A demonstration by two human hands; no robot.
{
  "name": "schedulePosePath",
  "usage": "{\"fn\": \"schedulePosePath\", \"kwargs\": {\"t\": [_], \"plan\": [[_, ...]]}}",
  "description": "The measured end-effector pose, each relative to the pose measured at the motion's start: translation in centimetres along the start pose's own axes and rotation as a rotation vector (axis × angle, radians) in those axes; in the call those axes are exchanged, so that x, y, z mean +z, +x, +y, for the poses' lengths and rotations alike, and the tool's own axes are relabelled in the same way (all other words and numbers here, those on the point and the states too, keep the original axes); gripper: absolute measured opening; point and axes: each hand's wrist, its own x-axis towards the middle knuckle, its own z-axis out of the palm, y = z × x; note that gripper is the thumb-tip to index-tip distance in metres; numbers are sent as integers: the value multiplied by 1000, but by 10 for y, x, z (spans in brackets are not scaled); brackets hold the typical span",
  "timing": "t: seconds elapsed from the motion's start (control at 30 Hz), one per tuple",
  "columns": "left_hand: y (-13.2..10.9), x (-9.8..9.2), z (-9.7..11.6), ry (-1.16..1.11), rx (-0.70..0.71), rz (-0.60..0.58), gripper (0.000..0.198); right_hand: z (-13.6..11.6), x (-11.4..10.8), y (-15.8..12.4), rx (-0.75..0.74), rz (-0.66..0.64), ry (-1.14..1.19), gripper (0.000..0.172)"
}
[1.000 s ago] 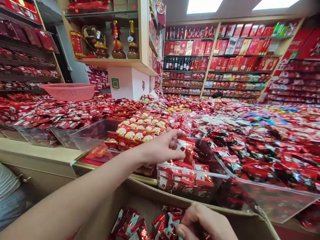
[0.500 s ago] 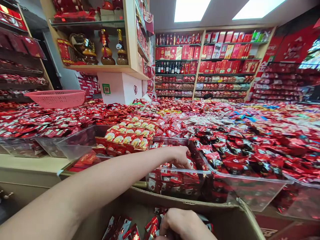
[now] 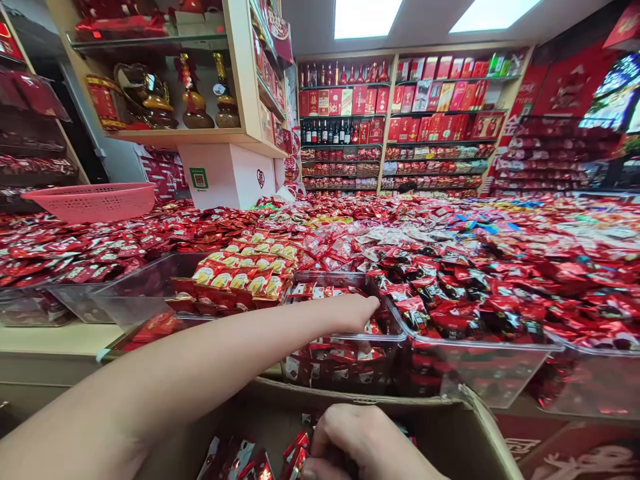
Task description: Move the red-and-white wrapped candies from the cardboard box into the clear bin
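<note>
My left hand (image 3: 364,313) reaches down into a clear plastic bin (image 3: 345,339) of small red-and-white foil packets (image 3: 320,291). Its fingers are hidden below the wrist, so I cannot see whether they hold anything. Lower down, my right hand (image 3: 355,437) is inside an open cardboard box (image 3: 440,437), its fingers curled inward. A shiny red packet (image 3: 299,460) shows at its thumb and seems to be gripped. More red and silver packets (image 3: 235,459) lie in the box, left of this hand.
Gold-and-red packets (image 3: 245,273) are stacked left of the bin. A bin of red-and-black packets (image 3: 460,313) adjoins it on the right. A pink basket (image 3: 95,203) rests on the heaped packets at left. A wooden cabinet (image 3: 200,137) overhangs the counter.
My left hand has sunk deeper into the bin, and its fingers have gone from sight. My right hand stays in the box, curled. The whole view has shifted slightly.
</note>
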Motion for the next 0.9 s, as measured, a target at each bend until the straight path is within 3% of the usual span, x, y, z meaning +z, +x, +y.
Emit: {"fn": "schedulePosePath", "kwargs": {"t": [0.33,0.43,0.57,0.6,0.67,0.7,0.77,0.83,0.9], "plan": [[-8,-16,-1,-15,-6,-103,69,-1,-2,0,91,-100,-81,8],[-23,-30,-2,16,-43,48,52,4,1,3,62,-191,-150,8],[-73,-32,12,3,-67,380,33,20,16,2,66,-352,-297,9],[-88,-24,18,-29,-1,445,31,27,22,-1,90,-372,-325,9],[-115,2,29,-43,205,449,32,42,37,-10,151,-378,-378,11],[-125,21,33,-16,323,385,32,50,45,-16,180,-373,-403,11],[-139,64,36,16,428,227,30,64,62,-30,228,-365,-433,10],[-144,110,35,18,325,-1,21,73,74,-41,234,-372,-426,11],[-143,151,31,49,116,-352,19,74,81,-48,227,-369,-419,18]]}}
